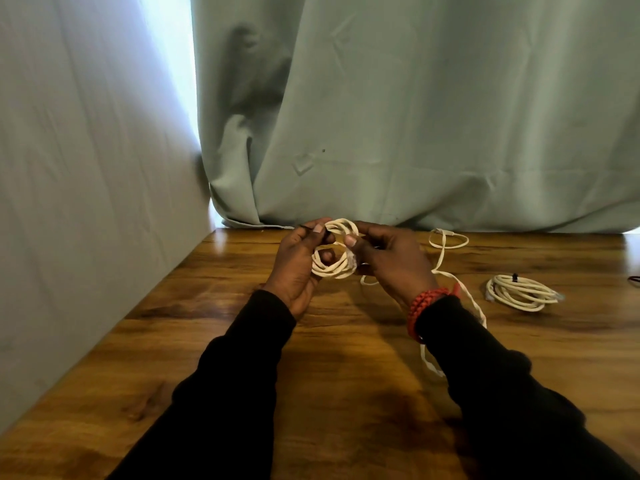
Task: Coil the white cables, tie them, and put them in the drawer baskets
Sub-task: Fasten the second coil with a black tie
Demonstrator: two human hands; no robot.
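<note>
A small coil of flat white cable (pixel 334 268) is held up between both hands above the wooden table (pixel 207 341). My left hand (pixel 298 268) pinches a thin black tie (pixel 311 229) at the coil's upper left. My right hand (pixel 394 265) grips the coil's right side, its thumb by the clear plug. A second white cable (pixel 446 251) lies loose on the table behind my right hand and trails under my right sleeve. A third white cable (pixel 521 292), coiled and bound with a black tie, lies at the right.
Pale green curtains (pixel 415 133) hang along the back edge of the table and a grey cloth-covered wall (pixel 86 202) runs down the left side. A dark thin object (pixel 634 279) peeks in at the right edge. No drawer or basket is in view.
</note>
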